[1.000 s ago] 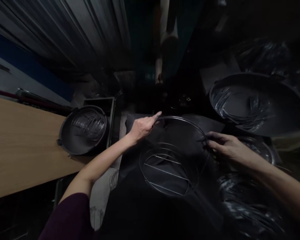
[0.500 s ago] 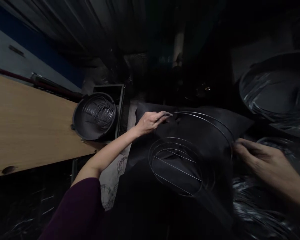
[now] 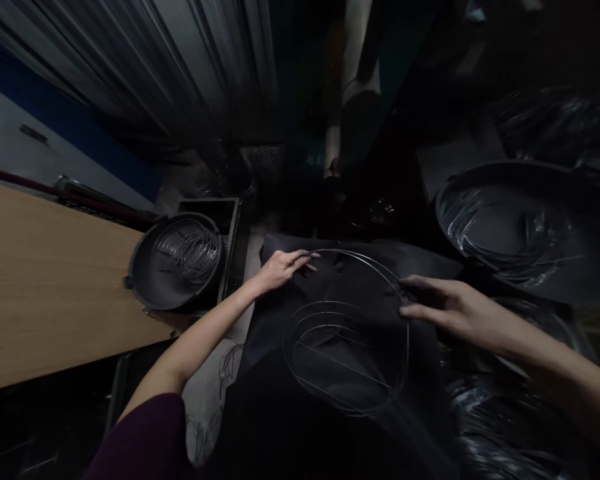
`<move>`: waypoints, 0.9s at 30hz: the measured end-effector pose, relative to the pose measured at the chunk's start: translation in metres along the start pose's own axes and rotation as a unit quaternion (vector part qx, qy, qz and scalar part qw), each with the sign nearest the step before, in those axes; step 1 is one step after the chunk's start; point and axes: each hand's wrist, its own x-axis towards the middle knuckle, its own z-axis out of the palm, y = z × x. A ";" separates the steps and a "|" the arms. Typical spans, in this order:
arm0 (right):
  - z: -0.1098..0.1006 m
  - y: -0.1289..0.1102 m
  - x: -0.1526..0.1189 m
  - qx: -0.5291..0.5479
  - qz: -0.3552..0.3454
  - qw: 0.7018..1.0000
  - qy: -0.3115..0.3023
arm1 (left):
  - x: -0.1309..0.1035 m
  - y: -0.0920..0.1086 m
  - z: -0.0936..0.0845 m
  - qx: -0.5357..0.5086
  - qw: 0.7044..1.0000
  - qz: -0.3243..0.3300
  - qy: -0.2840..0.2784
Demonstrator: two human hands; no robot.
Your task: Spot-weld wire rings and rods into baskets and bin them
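Observation:
My left hand [image 3: 285, 268] pinches the far edge of a thin curved metal wire [image 3: 363, 259]. The wire arcs over to the right, where my right hand [image 3: 445, 305] closes thumb and fingers on it; from there a strand runs down toward my lap. Below both hands a round wire frame [image 3: 343, 378] with several straight cross wires rests on dark cloth [image 3: 275, 420] over my lap. Whether the held wire is joined to this frame, I cannot tell in the dim light.
Left stands a black tub [image 3: 145, 287] with coiled wire, beside a dark crate [image 3: 234, 220] and a wooden board [image 3: 55, 280]. A large dark basin [image 3: 570, 267] with wire loops is at right. Bundled shiny wire [image 3: 490, 420] lies below it. Wire loops lie on the floor at left.
My right hand has come in to the left, closer to my left hand, and the wire between them bends more tightly. The camera view has tilted up and shifted right.

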 end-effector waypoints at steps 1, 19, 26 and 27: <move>0.002 0.002 -0.002 -0.005 0.014 1.000 -0.016 | -0.002 0.000 0.000 0.010 1.000 -0.001 0.008; 0.035 -0.008 0.046 -0.498 -0.101 0.858 0.071 | 0.044 0.004 0.013 0.293 0.949 0.105 0.054; 0.041 -0.001 0.079 -0.591 -0.084 0.802 -0.004 | 0.066 0.011 0.001 0.439 0.897 0.042 -0.011; 0.041 0.000 0.082 -0.592 -0.085 0.802 -0.004 | 0.069 0.010 -0.001 0.414 0.909 0.048 -0.014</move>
